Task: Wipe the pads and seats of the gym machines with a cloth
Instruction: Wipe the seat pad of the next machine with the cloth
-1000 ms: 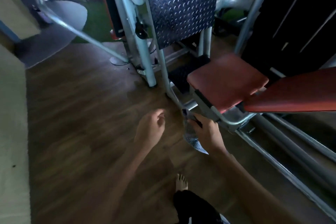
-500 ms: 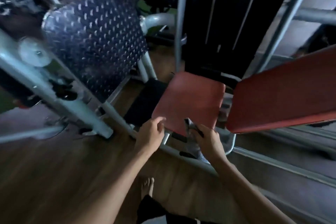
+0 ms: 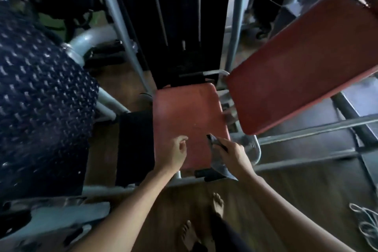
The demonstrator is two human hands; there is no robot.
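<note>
A red padded seat (image 3: 188,116) of a gym machine lies straight below me. A long red back pad (image 3: 302,63) slopes up from its right side. My right hand (image 3: 231,153) is closed around a crumpled grey cloth (image 3: 219,164) at the seat's near right corner; the cloth hangs down past the seat edge. My left hand (image 3: 178,153) hovers over the seat's near left part with loosely curled fingers and nothing in it. Whether it touches the pad is unclear.
A diamond-plate metal footplate (image 3: 41,108) fills the left. Grey frame tubes (image 3: 306,133) run right of the seat, and a black weight stack (image 3: 184,26) stands behind it. My bare feet (image 3: 217,204) are on the wooden floor. A coiled cable (image 3: 366,225) lies at lower right.
The view swung over the machine, so the seat now lies under my hands. Both hands came forward from beside the seat onto its near edge, the cloth still in my right hand.
</note>
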